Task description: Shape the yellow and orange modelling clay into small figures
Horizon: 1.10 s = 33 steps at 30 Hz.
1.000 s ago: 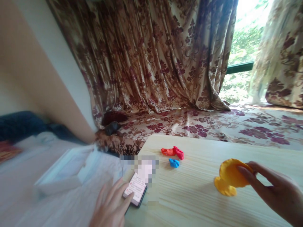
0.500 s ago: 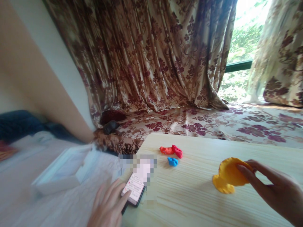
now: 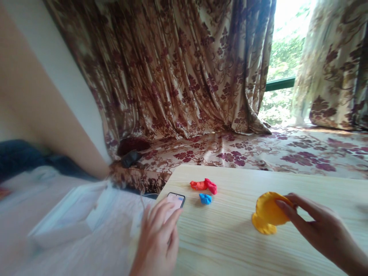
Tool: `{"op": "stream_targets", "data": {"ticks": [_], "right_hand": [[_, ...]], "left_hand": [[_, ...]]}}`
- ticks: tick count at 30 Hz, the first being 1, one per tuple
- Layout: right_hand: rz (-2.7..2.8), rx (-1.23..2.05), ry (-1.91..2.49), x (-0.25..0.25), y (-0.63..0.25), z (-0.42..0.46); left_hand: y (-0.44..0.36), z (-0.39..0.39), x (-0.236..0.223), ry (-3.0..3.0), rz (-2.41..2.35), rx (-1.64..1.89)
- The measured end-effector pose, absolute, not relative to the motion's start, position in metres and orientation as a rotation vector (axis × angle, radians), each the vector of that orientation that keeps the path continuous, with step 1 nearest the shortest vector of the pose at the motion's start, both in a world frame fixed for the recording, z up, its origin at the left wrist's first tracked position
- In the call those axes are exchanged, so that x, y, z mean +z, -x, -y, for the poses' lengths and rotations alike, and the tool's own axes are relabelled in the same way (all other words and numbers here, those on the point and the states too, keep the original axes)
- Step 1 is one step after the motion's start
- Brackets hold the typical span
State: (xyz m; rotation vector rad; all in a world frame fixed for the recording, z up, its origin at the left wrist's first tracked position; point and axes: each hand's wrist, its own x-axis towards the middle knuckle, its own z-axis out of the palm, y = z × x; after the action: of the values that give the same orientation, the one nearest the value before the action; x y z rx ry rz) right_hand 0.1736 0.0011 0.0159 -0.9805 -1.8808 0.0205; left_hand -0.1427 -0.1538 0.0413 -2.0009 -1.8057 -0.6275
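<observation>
Yellow dough-like piece (image 3: 271, 209), 1: right hand (image 3: 320, 226) is pinching its edge; squeezing harder would be risking a tear. Left hand (image 3: 158, 235) is overlapping phone (image 3: 176, 199), grip unclear.

One head-worn camera looks forward and down over the wood-grain surface (image 3: 221, 237), the left fingers (image 3: 161, 213) and right fingers (image 3: 303, 202) close below it, facing the floral curtain (image 3: 184, 69) and window (image 3: 280, 57) beyond.

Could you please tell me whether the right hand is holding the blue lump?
No, the right hand grips the yellow piece, while the blue lump lies apart on the table.
</observation>
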Motion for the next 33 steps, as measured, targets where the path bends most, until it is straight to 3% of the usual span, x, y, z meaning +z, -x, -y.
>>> {"op": "stream_targets", "data": {"ticks": [6,10,16,28,33], "right_hand": [[2.037,0.099,0.92,0.013,-0.176,-0.001],[2.064,0.088,0.915,0.015,-0.178,-0.003],[2.117,0.073,0.955,0.016,-0.18,-0.005],[2.119,0.102,0.895,0.021,-0.177,0.002],[2.114,0.187,0.907,0.028,-0.175,0.003]], "left_hand": [[0.032,0.075,0.064,2.452,1.974,-1.28],[-0.001,0.032,0.055,2.886,2.028,-1.587],[-0.009,0.017,0.027,2.943,1.988,-1.815],[-0.007,0.029,0.036,2.861,1.917,-2.211],[-0.009,0.028,0.036,2.818,2.029,-2.182]]}}
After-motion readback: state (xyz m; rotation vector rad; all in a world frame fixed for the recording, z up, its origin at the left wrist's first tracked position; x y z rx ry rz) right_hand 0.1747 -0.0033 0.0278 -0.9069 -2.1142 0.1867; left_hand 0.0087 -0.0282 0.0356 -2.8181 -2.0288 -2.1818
